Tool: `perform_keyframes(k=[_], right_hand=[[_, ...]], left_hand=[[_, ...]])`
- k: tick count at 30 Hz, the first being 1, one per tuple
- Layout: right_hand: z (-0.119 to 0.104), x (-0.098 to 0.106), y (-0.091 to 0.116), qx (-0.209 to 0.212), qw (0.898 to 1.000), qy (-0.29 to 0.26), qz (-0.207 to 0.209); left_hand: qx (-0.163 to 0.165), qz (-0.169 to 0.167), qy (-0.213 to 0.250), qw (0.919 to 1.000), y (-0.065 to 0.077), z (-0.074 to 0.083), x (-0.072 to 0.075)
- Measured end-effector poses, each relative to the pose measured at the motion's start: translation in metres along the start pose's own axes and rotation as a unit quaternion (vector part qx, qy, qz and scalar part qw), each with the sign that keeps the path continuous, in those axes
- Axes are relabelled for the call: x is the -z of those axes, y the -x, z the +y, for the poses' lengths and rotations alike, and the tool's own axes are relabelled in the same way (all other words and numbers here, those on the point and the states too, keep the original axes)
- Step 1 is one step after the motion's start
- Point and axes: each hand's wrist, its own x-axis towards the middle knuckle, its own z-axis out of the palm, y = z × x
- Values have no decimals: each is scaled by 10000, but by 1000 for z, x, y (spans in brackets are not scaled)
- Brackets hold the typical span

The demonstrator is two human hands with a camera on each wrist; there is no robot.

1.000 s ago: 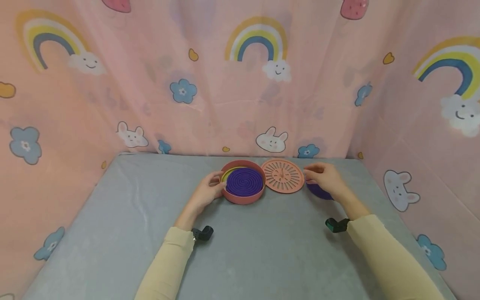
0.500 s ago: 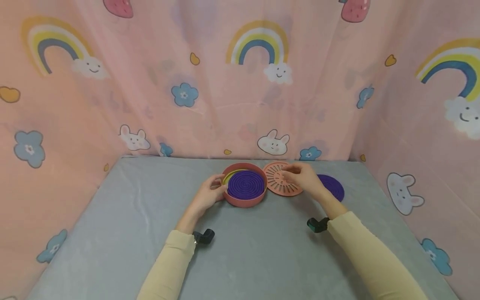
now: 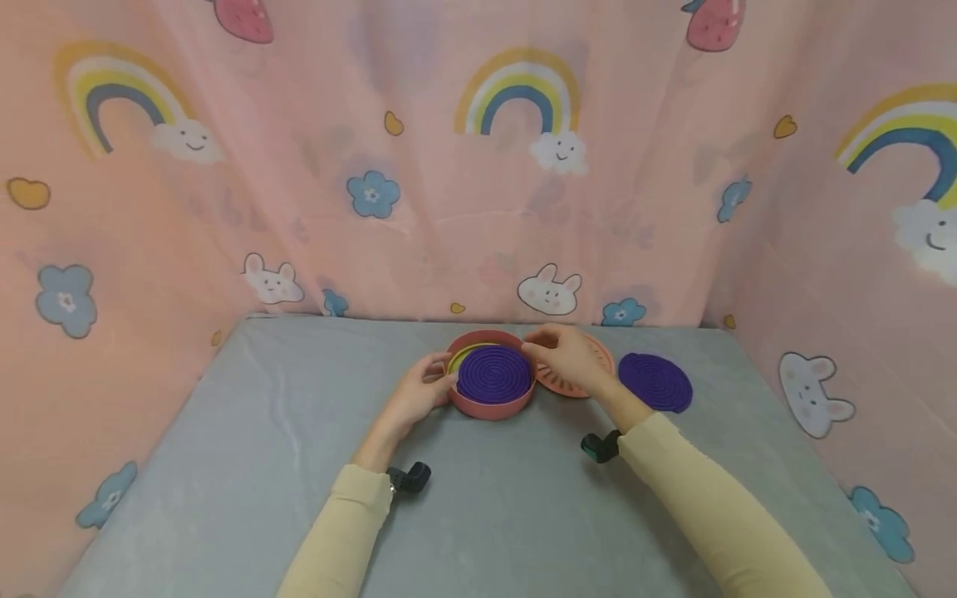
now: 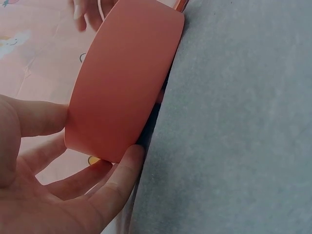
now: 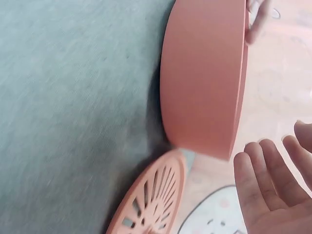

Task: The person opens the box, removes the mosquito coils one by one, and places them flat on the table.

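Observation:
A round salmon-pink mosquito coil box [image 3: 489, 410] stands lidless on the cloth, with a purple mosquito coil [image 3: 493, 374] inside and a yellow curved edge [image 3: 458, 359] showing beside it. My left hand [image 3: 415, 390] holds the box at its left side, thumb at the rim and fingers against the outer wall [image 4: 124, 78]. Over the box's right rim hovers my right hand [image 3: 570, 357], holding nothing; its fingers [image 5: 251, 187] are apart from the wall in the right wrist view. The slotted lid [image 3: 562, 388] lies right of the box, partly hidden under that hand.
Another purple mosquito coil [image 3: 655, 382] lies flat on the grey cloth [image 3: 493, 507], right of the lid. A pink patterned curtain [image 3: 419, 249] rises behind the table's back edge and along both sides.
My right hand has moved left, from the loose purple coil across the lid to the box's right rim, uncovering that coil. The left hand has kept its hold on the box.

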Motion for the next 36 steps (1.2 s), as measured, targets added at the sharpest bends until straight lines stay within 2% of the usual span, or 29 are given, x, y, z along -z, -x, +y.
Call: perform_keyframes(k=[9,15,25,29,36], right_hand=[[-10,-27,-22,50,9967,804,-85],[-12,-38,-34,100,9926,1203,-89],[-9,-49,-50,275,9827,1760,-508],[-11,-54,-52,202,9797,1870,-693],[-7,-57,-52,354,9798,1844,-689]], left_hand=[[-18,38,-13,10000,0,1,-1],[-38,50,-50,10000,-1,-1,-1],[-1,25,-70,10000,1,0,-1],[-14,13,-80,10000,1,0,-1],[-41,34,-166,9998,1,0,0]])
